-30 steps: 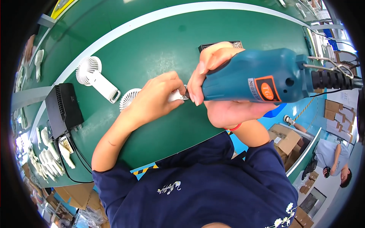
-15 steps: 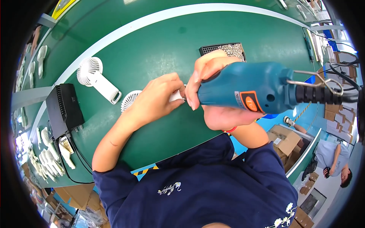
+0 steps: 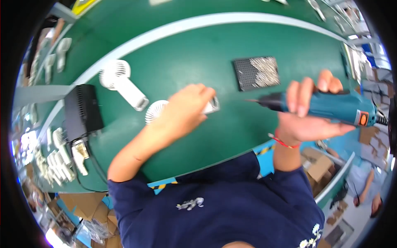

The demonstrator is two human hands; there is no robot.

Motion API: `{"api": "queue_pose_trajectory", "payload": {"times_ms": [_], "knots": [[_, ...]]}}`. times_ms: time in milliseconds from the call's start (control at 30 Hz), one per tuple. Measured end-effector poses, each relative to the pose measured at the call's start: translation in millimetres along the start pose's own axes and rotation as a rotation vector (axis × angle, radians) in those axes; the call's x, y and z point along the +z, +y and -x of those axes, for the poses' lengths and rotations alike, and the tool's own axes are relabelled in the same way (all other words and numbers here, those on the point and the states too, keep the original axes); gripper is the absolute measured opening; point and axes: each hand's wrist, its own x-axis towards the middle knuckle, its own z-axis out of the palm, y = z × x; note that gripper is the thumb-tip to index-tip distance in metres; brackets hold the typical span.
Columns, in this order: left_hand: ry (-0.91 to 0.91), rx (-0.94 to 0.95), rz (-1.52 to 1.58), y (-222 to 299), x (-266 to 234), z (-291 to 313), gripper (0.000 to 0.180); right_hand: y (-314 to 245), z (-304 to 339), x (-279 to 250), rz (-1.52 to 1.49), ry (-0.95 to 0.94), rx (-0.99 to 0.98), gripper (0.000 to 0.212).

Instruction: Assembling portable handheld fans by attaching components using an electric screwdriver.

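Note:
My left hand (image 3: 186, 105) is closed around the handle of a white handheld fan (image 3: 156, 111) lying on the green bench. The fan's round slatted head shows on one side of the hand and the handle's end on the other. My right hand (image 3: 308, 109) grips a teal electric screwdriver (image 3: 331, 108), held level above the bench. Its thin bit points left toward the handle's end, apart from it. Beyond the bit lies a black screw tray (image 3: 247, 74) partly filled with small screws. A second white handheld fan (image 3: 131, 93) rests to the left, untouched.
A black power box (image 3: 82, 111) with cables stands at the left. White fan parts (image 3: 60, 163) are crowded past it. A pale rail (image 3: 215, 18) curves along the far side. Cardboard boxes (image 3: 318, 165) stand below at the right, with another person (image 3: 366, 186) beyond.
My right hand has drawn the screwdriver back to the right, away from the fan's handle, baring its bit. My left hand keeps its grip on the fan. The view has shifted.

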Motion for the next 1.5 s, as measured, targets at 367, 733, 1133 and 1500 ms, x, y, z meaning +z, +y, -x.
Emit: {"api": "queue_pose_trajectory", "payload": {"times_ms": [367, 733, 1133, 1500], "knots": [[0.150, 0.582, -0.356, -127, -83, -142, 0.020, -16, 35, -47, 0.053, 0.273, 0.025, 0.065], [-0.009, 0.118, -0.417, -130, -146, -92, 0.065, -22, 29, -48, 0.062, 0.264, 0.015, 0.073], [-0.158, -0.025, -0.422, -41, -81, 48, 0.049, 16, 5, -66, 0.185, 0.169, -0.023, 0.089], [-0.033, 0.044, -0.370, -1, -3, 2, 0.044, 17, 15, -70, 0.242, 0.113, -0.023, 0.092]]}}
